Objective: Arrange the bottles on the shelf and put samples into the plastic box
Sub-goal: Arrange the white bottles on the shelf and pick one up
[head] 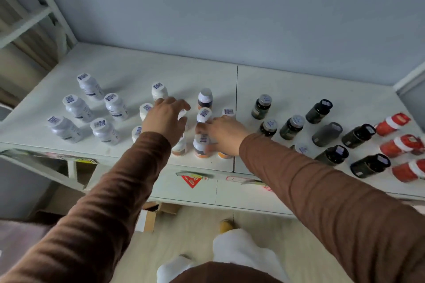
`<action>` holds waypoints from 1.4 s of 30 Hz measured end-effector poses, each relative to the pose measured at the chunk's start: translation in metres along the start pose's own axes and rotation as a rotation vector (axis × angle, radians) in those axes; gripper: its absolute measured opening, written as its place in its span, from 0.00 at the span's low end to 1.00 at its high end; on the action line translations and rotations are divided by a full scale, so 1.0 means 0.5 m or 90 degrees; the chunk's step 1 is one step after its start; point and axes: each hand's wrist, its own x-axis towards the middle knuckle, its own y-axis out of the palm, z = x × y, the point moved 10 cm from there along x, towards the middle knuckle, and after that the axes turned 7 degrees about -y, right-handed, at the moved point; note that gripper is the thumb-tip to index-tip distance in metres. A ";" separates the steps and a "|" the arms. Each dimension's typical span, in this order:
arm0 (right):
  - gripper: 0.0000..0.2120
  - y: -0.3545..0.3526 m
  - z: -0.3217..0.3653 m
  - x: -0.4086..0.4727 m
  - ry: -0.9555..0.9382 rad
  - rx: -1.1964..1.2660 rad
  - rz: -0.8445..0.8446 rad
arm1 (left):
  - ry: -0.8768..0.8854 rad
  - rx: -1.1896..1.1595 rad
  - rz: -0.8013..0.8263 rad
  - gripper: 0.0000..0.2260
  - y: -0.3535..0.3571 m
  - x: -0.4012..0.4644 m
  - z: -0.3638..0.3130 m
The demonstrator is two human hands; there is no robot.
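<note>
White shelf (128, 71) against a pale blue wall, bottles standing in colour groups. Landmark: the orange-banded bottle (201, 149) at the front edge, middle cluster. White bottles (78, 108) stand well to its left, dark bottles (292, 126) to its right, red ones (401, 145) beyond those. Right hand (224, 134) is on the landmark bottle, fingers curled over its cap, thumb against its side. Left hand (166, 116) hovers just left and behind it over another bottle (181, 148), fingers bent; whether it holds anything I cannot tell. Step looks like the arranging stage, tidying the middle cluster. Next probably calls for sliding the gripped bottle into line without knocking its close neighbours. No plastic box or samples in view.
</note>
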 end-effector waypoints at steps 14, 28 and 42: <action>0.16 -0.208 -0.092 -0.079 0.211 0.624 -0.359 | -0.075 -0.597 0.105 0.14 0.000 -0.082 -0.045; 0.18 -0.259 -0.056 -0.062 0.142 0.421 -0.304 | -0.152 -0.887 0.394 0.21 0.061 -0.089 -0.063; 0.09 -0.054 -0.017 -0.018 0.063 0.101 -0.055 | 0.026 -0.080 0.098 0.18 -0.021 -0.023 0.011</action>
